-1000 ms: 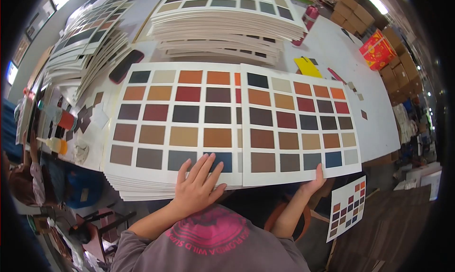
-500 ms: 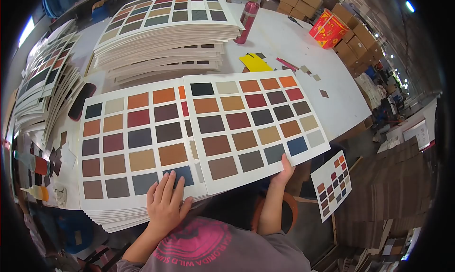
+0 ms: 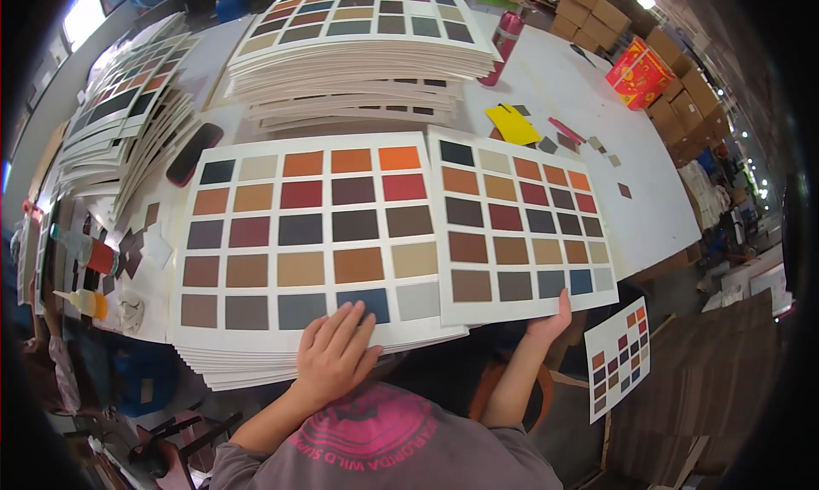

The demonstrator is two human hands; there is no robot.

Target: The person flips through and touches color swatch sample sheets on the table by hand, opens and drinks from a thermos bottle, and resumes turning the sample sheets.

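Note:
A stack of white swatch cards (image 3: 247,341) lies before me, the top one carrying rows of coloured squares. My left hand (image 3: 337,347) rests flat on its lower edge, fingers stretched over a blue square (image 3: 363,305). My right hand (image 3: 550,319) grips a single swatch card (image 3: 471,313) by its bottom edge, thumb on top and the other fingers hidden underneath. That card sits to the right of the stack, its left edge slightly over the top card.
Behind is a taller stack of swatch cards (image 3: 341,68), with a pink bottle (image 3: 505,46) beside it. A yellow piece (image 3: 513,125), loose swatches and a red bucket (image 3: 640,74) are on the table's right. A phone (image 3: 194,153) and fanned cards (image 3: 128,123) lie left.
My right hand has drawn the single card rightward off the stack, uncovering the top card's right column. My left hand stays on the stack. The whole view has shifted.

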